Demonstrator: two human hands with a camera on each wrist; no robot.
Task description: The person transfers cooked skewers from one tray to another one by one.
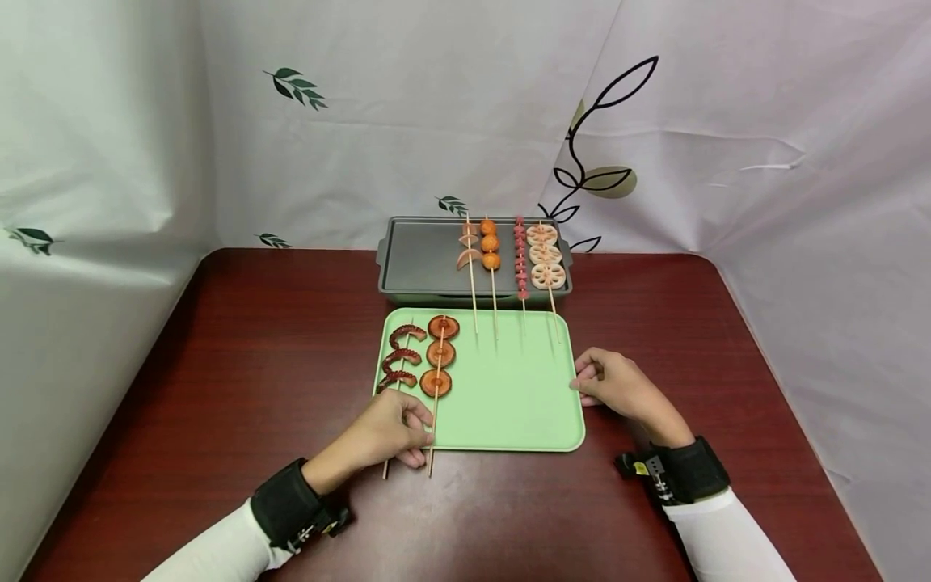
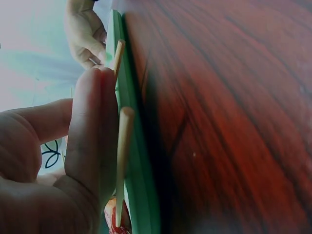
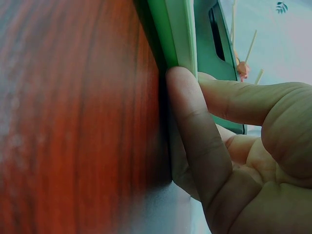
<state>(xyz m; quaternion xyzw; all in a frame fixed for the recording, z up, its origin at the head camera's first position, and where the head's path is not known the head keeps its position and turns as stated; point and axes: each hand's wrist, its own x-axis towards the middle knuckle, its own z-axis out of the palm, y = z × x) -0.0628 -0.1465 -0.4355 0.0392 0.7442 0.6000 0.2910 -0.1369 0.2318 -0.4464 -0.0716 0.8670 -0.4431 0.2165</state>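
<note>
My left hand pinches the lower stick of a mushroom skewer, which lies on a light green tray. Left of it, an octopus tentacle skewer lies partly under the hand. In the left wrist view two bare stick ends jut past the tray's edge, and the fingers hide part of the farther one. My right hand holds the tray's right rim between thumb and fingers. The right wrist view shows the fingertips close on the green rim.
Behind the tray stands a dark grill pan. On it rest a lotus root skewer, a thin pink-piece skewer, an orange ball skewer and a skewer of pale orange wedges, their sticks reaching over the tray. Patterned cloth hangs behind the table.
</note>
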